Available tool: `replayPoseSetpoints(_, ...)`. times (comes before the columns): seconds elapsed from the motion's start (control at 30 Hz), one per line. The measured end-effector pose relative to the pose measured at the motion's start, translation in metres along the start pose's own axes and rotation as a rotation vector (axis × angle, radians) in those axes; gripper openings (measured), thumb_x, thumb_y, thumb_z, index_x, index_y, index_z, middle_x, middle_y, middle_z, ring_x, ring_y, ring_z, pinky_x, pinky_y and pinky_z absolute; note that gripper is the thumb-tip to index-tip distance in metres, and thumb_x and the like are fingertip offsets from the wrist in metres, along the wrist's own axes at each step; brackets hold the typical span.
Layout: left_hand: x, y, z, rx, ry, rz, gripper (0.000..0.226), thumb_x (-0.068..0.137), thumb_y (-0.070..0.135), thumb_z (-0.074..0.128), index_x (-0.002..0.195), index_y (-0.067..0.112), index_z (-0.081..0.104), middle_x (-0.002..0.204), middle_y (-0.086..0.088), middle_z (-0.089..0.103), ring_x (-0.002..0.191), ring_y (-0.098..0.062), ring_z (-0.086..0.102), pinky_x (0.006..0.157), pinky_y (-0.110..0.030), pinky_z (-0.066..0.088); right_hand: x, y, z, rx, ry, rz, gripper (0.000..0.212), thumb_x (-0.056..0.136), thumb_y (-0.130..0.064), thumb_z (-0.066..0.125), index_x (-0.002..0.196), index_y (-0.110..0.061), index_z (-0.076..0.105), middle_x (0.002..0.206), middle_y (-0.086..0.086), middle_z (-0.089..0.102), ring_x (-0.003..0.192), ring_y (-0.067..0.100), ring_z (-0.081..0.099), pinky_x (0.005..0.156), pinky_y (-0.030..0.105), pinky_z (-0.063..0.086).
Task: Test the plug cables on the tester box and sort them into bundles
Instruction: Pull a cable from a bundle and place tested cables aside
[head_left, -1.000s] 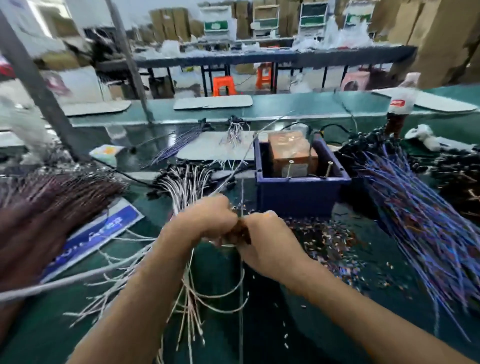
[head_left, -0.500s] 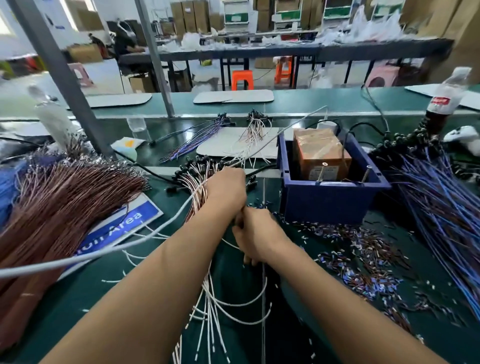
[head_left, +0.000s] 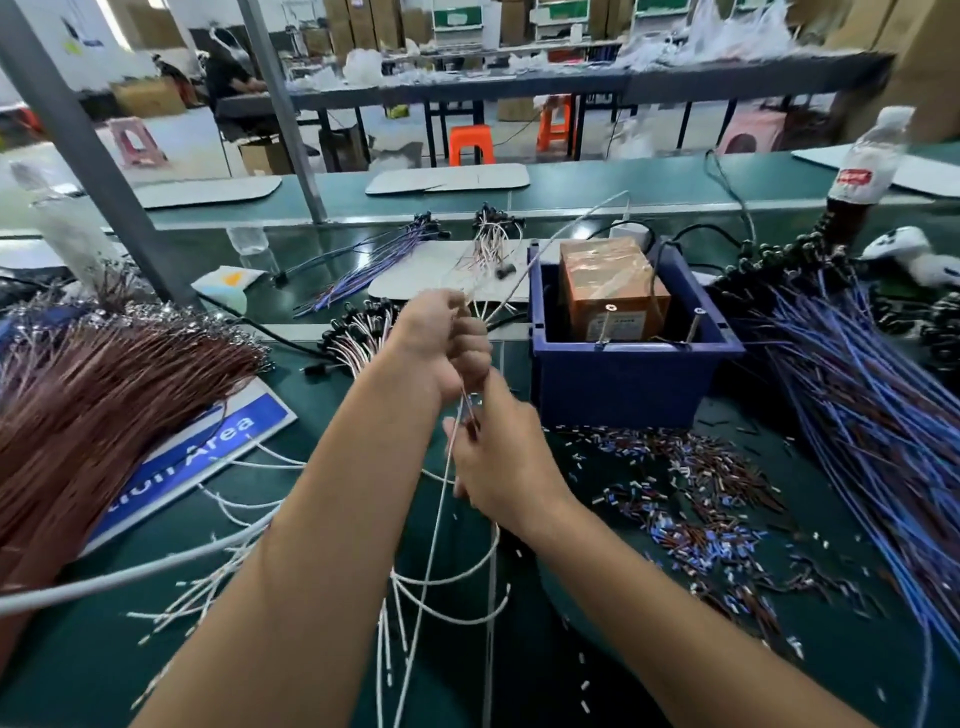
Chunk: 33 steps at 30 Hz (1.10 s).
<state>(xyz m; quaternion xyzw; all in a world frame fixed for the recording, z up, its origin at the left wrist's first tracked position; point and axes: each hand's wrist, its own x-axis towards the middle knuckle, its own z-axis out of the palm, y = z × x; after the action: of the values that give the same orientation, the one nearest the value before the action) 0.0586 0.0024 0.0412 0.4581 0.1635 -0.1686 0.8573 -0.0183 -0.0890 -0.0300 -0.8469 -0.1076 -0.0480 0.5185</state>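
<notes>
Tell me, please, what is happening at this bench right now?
A person is working thin white plug cables with both bare hands. The left hand grips them up high, the right hand pinches them lower down. The dark blue plastic bin holding the orange tester box stands just beyond. Brown wires lie left, blue wires right.

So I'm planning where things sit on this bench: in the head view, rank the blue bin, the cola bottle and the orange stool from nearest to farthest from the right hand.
From the right hand:
1. Blue bin, just ahead and to its right on the bench.
2. Cola bottle, far right, at the back of the bench.
3. Orange stool, on the floor beyond the bench.
</notes>
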Motion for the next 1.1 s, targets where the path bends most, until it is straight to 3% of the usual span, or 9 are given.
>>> replayPoseSetpoints(0.13,-0.015,-0.009,0.015,-0.430,-0.084,-0.029,0.041,0.106,0.026,0.036,0.066,0.021,0.032,0.046,0.007,0.022,0.030,-0.008,0.018,0.031,-0.017,0.012,-0.011,0.010,-0.029,-0.016,0.332,-0.359,0.031,0.094,-0.019,0.076,0.120,-0.015,0.058,0.077,-0.005,0.068,0.060,0.014,0.063,0.056,0.037,0.052)
replayPoseSetpoints(0.2,-0.018,-0.017,0.020,-0.458,-0.089,-0.043,0.048,0.108,0.033,0.036,0.062,0.019,0.035,0.044,0.007,0.023,0.029,-0.008,0.018,0.034,-0.017,0.010,-0.017,0.015,-0.048,0.048,0.310,-0.477,0.034,0.095,-0.019,0.077,0.126,-0.014,0.063,0.089,-0.008,0.070,0.065,0.011,0.063,0.057,0.025,0.050)
replayPoseSetpoints(0.3,-0.019,-0.030,0.024,-0.426,-0.095,-0.067,0.052,0.109,0.038,0.034,0.061,0.018,0.036,0.044,0.007,0.026,0.030,-0.007,0.019,0.033,-0.018,0.013,-0.027,0.026,-0.070,0.029,0.270,-0.566,0.017,0.096,-0.011,0.076,0.112,-0.009,0.076,0.099,-0.008,0.075,0.077,0.000,0.067,0.069,0.015,0.048)
replayPoseSetpoints(0.47,-0.028,-0.041,0.027,-0.551,-0.086,-0.033,0.047,0.105,0.029,0.033,0.059,0.018,0.037,0.049,0.008,0.030,0.037,-0.006,0.021,0.039,-0.016,0.016,-0.034,0.036,-0.100,0.033,0.273,-0.555,0.008,0.096,-0.012,0.076,0.104,-0.011,0.077,0.084,-0.014,0.071,0.064,0.010,0.066,0.061,0.015,0.045)
replayPoseSetpoints(0.6,-0.036,-0.046,0.044,-0.696,0.042,0.039,0.036,0.085,0.009,0.034,0.049,0.017,0.031,0.046,0.006,0.028,0.032,-0.009,0.016,0.040,-0.018,0.008,-0.036,0.038,-0.104,-0.071,0.177,-0.629,0.032,0.090,-0.006,0.080,0.121,-0.010,0.073,0.111,-0.005,0.075,0.099,0.003,0.071,0.083,0.023,0.057)
replayPoseSetpoints(0.67,-0.038,-0.048,0.050,-0.708,0.131,0.052,0.034,0.086,0.008,0.029,0.054,0.019,0.028,0.047,0.006,0.027,0.034,-0.010,0.014,0.043,-0.019,0.008,-0.036,0.038,-0.104,-0.063,0.173,-0.669,0.031,0.090,-0.005,0.080,0.121,-0.007,0.074,0.113,0.001,0.076,0.104,0.008,0.072,0.088,0.027,0.058)
replayPoseSetpoints(0.8,-0.034,-0.051,0.041,-0.661,0.176,0.036,0.037,0.096,0.014,0.028,0.060,0.020,0.026,0.045,0.005,0.027,0.039,-0.009,0.014,0.050,-0.017,0.012,-0.033,0.035,-0.107,0.090,0.260,-0.673,0.012,0.091,-0.010,0.081,0.103,-0.006,0.080,0.095,-0.002,0.077,0.084,0.010,0.074,0.072,0.025,0.057)
replayPoseSetpoints(0.9,-0.036,-0.053,0.030,-0.642,0.075,0.062,0.036,0.097,0.016,0.032,0.061,0.019,0.031,0.049,0.007,0.028,0.035,-0.009,0.017,0.036,-0.018,0.014,-0.035,0.034,-0.109,0.322,0.244,-0.476,0.009,0.094,-0.012,0.077,0.100,-0.006,0.078,0.083,-0.002,0.077,0.061,0.018,0.070,0.055,0.023,0.051)
replayPoseSetpoints(1.1,-0.058,-0.052,0.025,-0.380,-0.253,0.342,0.037,0.104,0.028,0.039,0.067,0.020,0.039,0.056,0.008,0.021,0.047,-0.008,0.013,0.043,-0.022,0.011,-0.038,0.040,-0.131,0.642,0.273,-0.323,0.017,0.098,-0.020,0.068,0.096,-0.006,0.077,0.077,0.014,0.074,0.049,0.024,0.062,0.040,0.027,0.046)
